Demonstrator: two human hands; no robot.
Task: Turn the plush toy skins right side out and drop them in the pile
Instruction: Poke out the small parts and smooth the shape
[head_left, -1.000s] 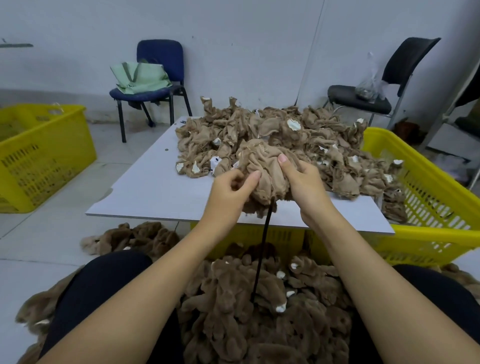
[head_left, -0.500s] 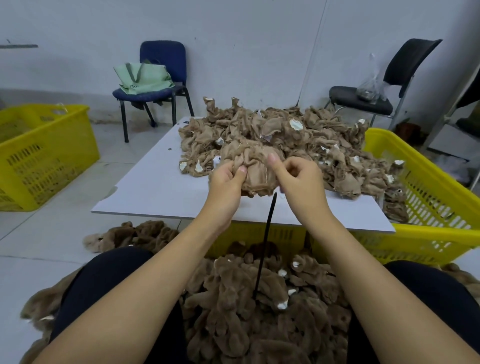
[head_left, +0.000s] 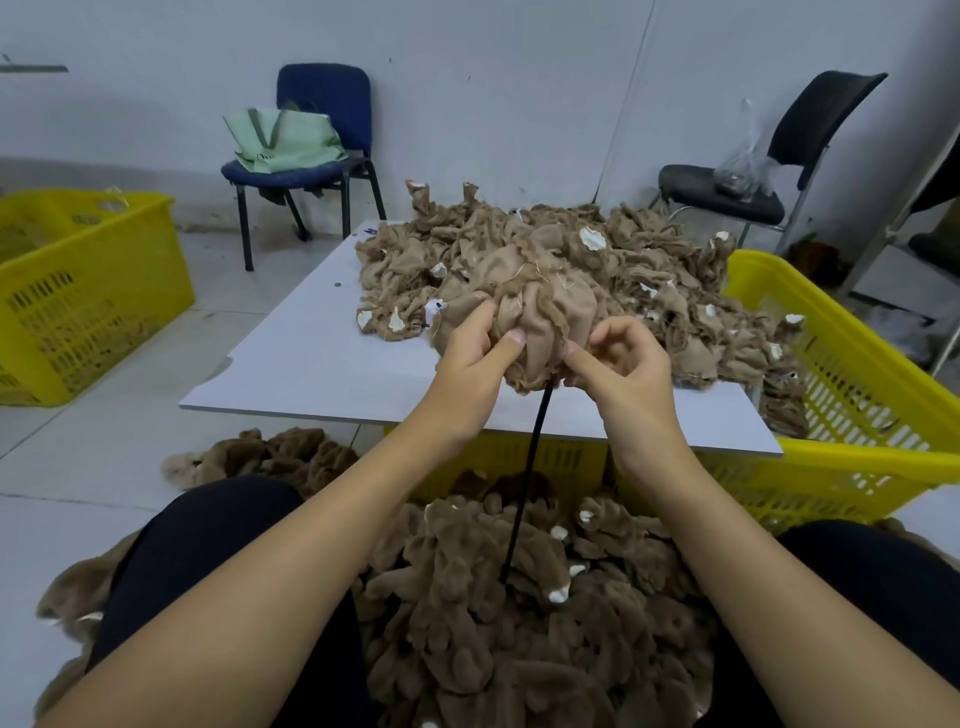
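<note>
The black rod (head_left: 524, 483) vanishes up inside the bunched skin (head_left: 540, 317); its lower tip, at 6 o'clock, seems buried in the fur pile (head_left: 493, 623).

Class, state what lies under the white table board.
Under the white board stands a yellow basket, its rim jutting out to the right. The board and the fluffy brown pile hide its contents.

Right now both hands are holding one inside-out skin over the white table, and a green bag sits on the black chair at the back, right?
Not quite. The head view shows the green bag on the blue chair; the black chair holds a clear plastic bag. The left hand and right hand do hold one skin.
</note>
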